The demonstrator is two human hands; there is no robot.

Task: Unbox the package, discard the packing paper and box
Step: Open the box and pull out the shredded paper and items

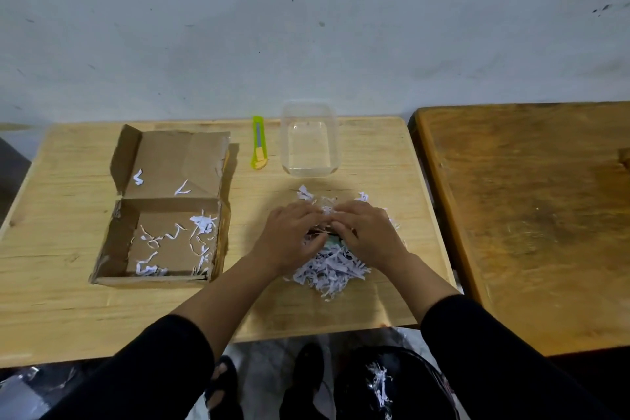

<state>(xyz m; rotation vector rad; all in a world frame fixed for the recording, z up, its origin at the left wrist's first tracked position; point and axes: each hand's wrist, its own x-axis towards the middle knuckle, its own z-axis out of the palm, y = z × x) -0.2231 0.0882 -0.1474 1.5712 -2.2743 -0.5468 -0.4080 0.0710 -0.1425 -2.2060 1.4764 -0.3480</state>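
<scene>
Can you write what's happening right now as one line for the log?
box: open, few shreds inside | both hands, left hand, right hand: on shredded paper pile | knife, tub: untouched

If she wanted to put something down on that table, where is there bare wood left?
Bare wood lies left of the box, along the near edge in front of it, and at the table's right edge beyond the clear tub. The middle is crowded: both hands work in the paper shreds, with the knife behind.
</scene>
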